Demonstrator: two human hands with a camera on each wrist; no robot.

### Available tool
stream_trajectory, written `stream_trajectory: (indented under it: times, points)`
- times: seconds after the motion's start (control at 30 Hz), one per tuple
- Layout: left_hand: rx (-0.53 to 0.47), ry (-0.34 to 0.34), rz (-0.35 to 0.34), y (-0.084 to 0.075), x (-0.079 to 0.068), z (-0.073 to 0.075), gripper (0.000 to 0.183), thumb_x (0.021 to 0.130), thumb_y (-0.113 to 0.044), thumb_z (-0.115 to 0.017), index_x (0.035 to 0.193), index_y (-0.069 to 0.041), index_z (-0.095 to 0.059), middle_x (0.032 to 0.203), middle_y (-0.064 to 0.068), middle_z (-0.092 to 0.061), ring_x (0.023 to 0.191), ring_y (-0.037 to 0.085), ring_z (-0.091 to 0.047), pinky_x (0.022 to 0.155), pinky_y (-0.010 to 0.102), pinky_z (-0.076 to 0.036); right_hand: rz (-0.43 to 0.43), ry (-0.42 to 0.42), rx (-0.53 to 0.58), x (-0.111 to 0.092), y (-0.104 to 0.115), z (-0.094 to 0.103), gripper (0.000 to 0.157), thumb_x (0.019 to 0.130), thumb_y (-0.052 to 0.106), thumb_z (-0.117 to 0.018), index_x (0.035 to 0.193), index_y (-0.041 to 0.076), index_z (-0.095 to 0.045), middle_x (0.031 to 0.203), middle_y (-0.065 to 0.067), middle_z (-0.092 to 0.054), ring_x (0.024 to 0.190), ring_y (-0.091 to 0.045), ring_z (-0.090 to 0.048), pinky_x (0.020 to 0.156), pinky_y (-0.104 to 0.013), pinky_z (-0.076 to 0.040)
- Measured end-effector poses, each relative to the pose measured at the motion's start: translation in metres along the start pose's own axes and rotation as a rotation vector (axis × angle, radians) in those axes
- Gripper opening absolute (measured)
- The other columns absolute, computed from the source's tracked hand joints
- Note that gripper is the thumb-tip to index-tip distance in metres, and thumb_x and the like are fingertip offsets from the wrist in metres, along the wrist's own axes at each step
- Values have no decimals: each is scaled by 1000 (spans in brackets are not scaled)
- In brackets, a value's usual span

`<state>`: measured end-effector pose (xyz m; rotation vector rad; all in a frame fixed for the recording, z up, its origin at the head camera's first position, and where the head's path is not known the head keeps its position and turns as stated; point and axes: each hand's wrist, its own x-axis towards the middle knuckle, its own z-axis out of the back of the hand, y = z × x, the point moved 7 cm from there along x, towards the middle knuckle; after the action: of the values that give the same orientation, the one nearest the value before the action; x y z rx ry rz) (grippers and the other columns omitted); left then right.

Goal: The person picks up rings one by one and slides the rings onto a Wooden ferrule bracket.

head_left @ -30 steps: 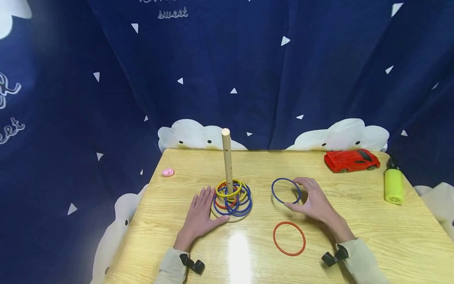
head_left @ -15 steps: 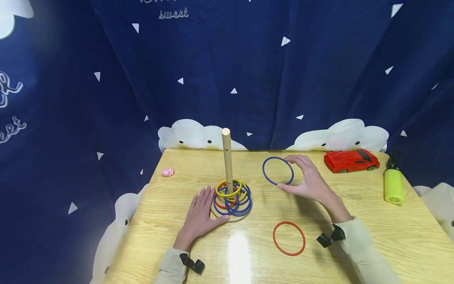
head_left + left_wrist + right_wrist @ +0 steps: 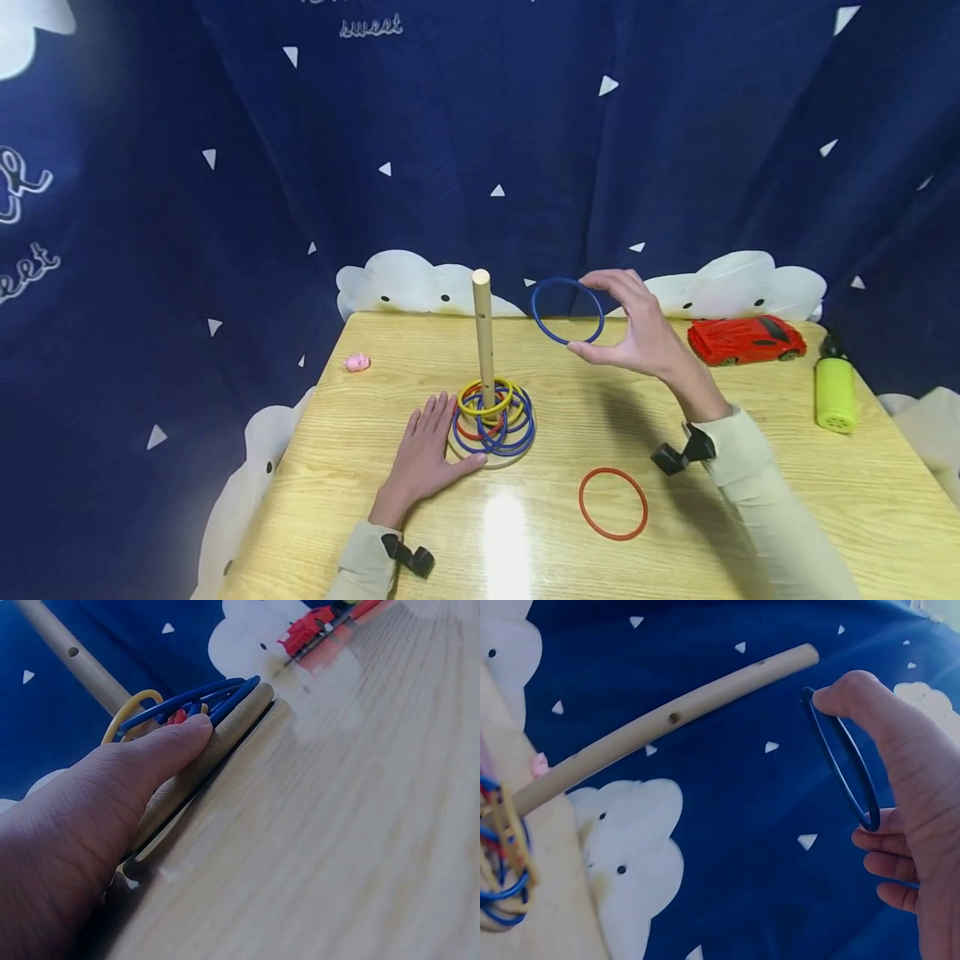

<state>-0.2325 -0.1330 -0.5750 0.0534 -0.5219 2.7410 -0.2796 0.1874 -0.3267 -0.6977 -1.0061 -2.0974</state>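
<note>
Between thumb and fingers my right hand (image 3: 637, 329) pinches a blue ring (image 3: 534, 310), raised above the table to the right of a wooden peg (image 3: 484, 342). In the right wrist view the blue ring (image 3: 866, 780) is apart from the peg (image 3: 675, 718). My left hand (image 3: 426, 457) rests at the left of the round wooden base (image 3: 491, 464), fingers straight. The left wrist view shows its thumb over the rim of the base (image 3: 176, 791). Several blue, red and yellow rings (image 3: 528, 433) lie round the foot of the peg.
A red ring (image 3: 645, 504) lies flat on the table (image 3: 555, 550) near the front. At the back right are a red toy car (image 3: 746, 340) and a lime-green bottle (image 3: 834, 392). A small pink figure (image 3: 357, 362) sits at the far left. Behind hangs a dark blue curtain (image 3: 450, 108).
My right hand has risen with the blue ring and moved leftward and away from me, towards the top of the peg. The left hand stays at the base.
</note>
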Motion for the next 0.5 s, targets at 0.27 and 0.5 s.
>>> stream_trajectory:
  times: [0.27,0.5]
  points:
    - [0,-29,-17,-2,1,4,118,85,-88,-51,168,-10,-20,173,14,-20,161,32,-13,129,53,-11,104,-41,107,40,26,4,79,55,22,-97,125,-3,-69,126,-20,-68,117,-36,-54,104,-27,-39]
    - [0,-44,-26,-3,0,5,117,85,-87,-52,167,-9,-22,173,14,-22,160,34,-16,128,55,-14,155,-2,127,72,55,-8,79,56,24,-97,127,0,-69,127,-16,-68,120,-31,-54,103,-35,-41]
